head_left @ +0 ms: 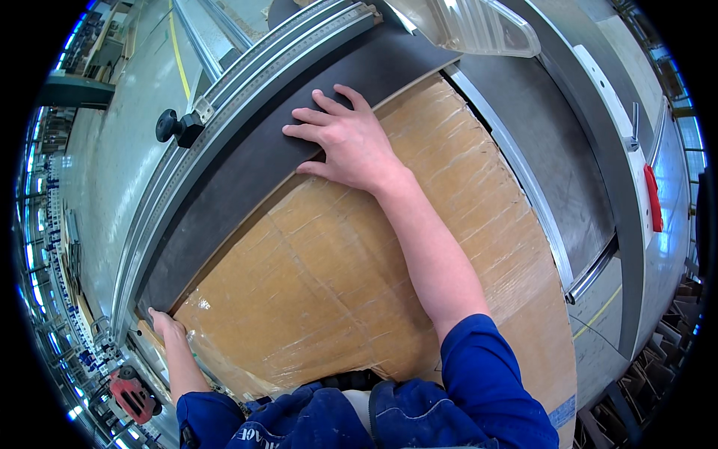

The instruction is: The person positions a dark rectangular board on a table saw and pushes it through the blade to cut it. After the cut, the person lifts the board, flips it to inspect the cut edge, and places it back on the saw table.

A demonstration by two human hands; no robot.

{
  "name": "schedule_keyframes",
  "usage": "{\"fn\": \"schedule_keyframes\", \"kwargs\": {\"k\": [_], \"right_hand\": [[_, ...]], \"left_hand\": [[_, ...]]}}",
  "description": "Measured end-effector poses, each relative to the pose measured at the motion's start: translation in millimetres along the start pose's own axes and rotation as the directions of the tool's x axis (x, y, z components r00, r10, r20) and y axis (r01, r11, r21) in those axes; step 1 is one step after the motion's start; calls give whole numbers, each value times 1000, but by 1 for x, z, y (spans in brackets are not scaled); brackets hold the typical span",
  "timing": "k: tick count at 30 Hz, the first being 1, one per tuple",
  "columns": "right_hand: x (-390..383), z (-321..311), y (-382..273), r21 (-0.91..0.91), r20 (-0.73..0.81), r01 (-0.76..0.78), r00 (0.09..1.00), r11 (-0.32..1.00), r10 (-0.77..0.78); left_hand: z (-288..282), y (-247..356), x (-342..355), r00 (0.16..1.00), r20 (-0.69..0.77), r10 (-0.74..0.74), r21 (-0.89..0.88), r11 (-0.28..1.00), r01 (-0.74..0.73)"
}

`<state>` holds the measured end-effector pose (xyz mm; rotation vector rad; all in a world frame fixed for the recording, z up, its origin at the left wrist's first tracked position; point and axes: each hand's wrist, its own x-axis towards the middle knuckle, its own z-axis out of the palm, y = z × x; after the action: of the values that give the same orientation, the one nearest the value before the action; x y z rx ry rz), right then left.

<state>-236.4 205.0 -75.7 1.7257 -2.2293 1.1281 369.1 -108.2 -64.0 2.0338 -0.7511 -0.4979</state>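
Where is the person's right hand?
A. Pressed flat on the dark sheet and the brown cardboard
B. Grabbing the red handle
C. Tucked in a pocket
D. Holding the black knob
A: the right hand lies flat with fingers spread, across the edge where the dark sheet meets the brown cardboard, away from the black knob.

A worker in blue work clothes, short sleeves ending above the elbows, forearms bare, both hands gloveless, no watch or rings.

I saw bright, even overhead light; glare on the taped cardboard (359,269). Soft shadows. Straight edges bowed toward the black rim; corners blurred.
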Motion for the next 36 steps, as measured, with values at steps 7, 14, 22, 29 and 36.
{"fn": "schedule_keyframes", "kwargs": {"k": [7,14,22,29,36], "right_hand": [[1,6,0,20,-51,-7,999,1000,8],[1,3,-6,-25,-34,-7,999,1000,6],[1,0,-10,-24,-34,5,999,1000,-6],[-1,-1,-12,-5,-60,6,998,1000,-6],[-1,-1,-14,4,-82,10,997,1000,-9]], "left_hand": [[-2,-5,19,1000,-22,-6,-90,996,4],[3,-11,36,992,-128,-22,-60,998,15],[3,-8,31,956,-290,-44,43,997,59],[1,-2,5,973,-231,24,40,999,-15],[-1,-3,17,971,-237,26,56,998,-13]]}}
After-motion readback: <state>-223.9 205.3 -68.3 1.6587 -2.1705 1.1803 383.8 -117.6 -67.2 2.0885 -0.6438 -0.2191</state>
